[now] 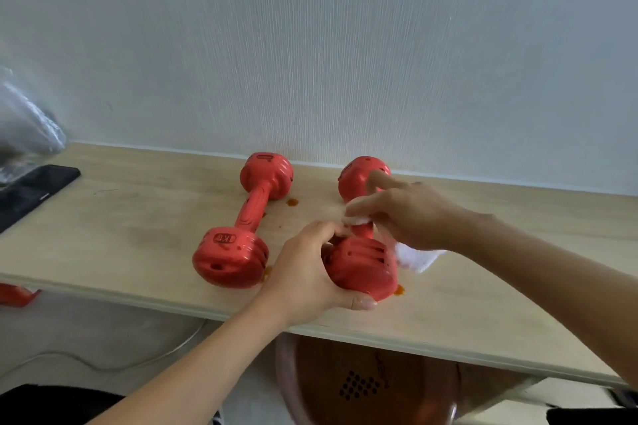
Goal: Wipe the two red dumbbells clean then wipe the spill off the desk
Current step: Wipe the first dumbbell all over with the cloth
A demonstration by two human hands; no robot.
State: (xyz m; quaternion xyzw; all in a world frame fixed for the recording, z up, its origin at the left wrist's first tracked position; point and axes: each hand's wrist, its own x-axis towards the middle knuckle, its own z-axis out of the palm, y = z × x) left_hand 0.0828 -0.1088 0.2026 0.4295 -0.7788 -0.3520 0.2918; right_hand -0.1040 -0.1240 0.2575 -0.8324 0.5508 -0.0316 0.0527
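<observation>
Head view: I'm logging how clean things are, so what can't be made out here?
- Right dumbbell handle: covered by the cloth and right hand.
- Its near underside: hidden by the left hand.
- Spill under both dumbbells: hidden by them.
- Left dumbbell far label: too small.
- Bag, left edge: blurred, cut off.

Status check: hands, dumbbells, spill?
Left hand grips right dumbbell's near head. Right hand holds white cloth around its handle. Left dumbbell lies untouched. Orange spill spots on desk, nothing blocking.
</observation>
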